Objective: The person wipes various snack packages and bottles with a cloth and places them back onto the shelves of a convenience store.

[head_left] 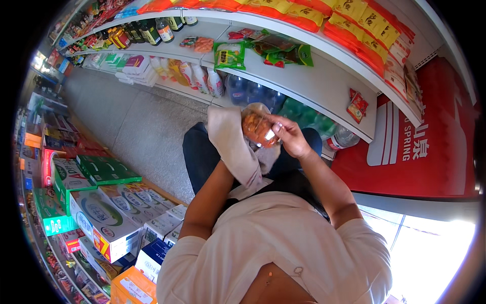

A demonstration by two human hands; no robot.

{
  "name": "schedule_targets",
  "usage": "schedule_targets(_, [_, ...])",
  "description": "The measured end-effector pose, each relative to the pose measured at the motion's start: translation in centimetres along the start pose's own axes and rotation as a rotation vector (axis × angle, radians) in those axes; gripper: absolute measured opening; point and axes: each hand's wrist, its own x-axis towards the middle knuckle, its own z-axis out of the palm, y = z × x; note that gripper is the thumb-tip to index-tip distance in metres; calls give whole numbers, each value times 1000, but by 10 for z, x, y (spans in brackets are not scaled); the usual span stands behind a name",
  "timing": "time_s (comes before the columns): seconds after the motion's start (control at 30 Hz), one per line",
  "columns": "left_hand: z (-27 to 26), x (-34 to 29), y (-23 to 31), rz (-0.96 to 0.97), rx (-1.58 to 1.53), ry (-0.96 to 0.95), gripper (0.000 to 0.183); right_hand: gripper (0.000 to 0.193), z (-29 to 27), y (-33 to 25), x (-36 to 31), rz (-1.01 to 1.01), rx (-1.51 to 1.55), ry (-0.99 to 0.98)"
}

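Note:
My right hand (293, 138) is closed on the right side of a small clear container of orange-brown food (257, 129), its thumb on top. Light glints off the container's clear surface. A beige cloth (226, 129) wraps around the container's left and far sides, and a long fold hangs down toward my lap. My left forearm (206, 200) reaches up behind this cloth, which hides the hand and its fingers. Both hands meet above my knees, in front of the low shelves.
Ahead, a white shelf (324, 76) bears a green snack packet (229, 54) and a small red packet (357, 105). Orange-yellow bags (372, 30) fill the shelf above. Bottled drinks (255, 91) stand underneath. Stacked cartons (104, 218) line the left; a red panel (425, 137) stands right.

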Motion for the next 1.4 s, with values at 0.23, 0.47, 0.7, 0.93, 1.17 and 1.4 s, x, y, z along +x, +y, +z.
schedule_targets(0.23, [5,17,-20,-59,143,421,37,43,-3,34,4,67,354,362])
schedule_targets(0.47, [21,7,-28,-54,235,389,39,49,-86,26,4,157,890,475])
schedule_targets(0.7, [126,44,-10,297,1953,231,47,40,-283,19,8,-281,-1030,1073])
schedule_targets(0.93, [77,67,-4,-9,397,308,36,56,-213,-4,38,-194,-1401,901])
schedule_targets(1.17, [-11,53,-19,-251,-230,89,49,41,-34,9,19,-158,-562,4])
schedule_targets(1.4, [58,28,-42,257,1433,210,29,16,-20,21,27,16,-6,737])
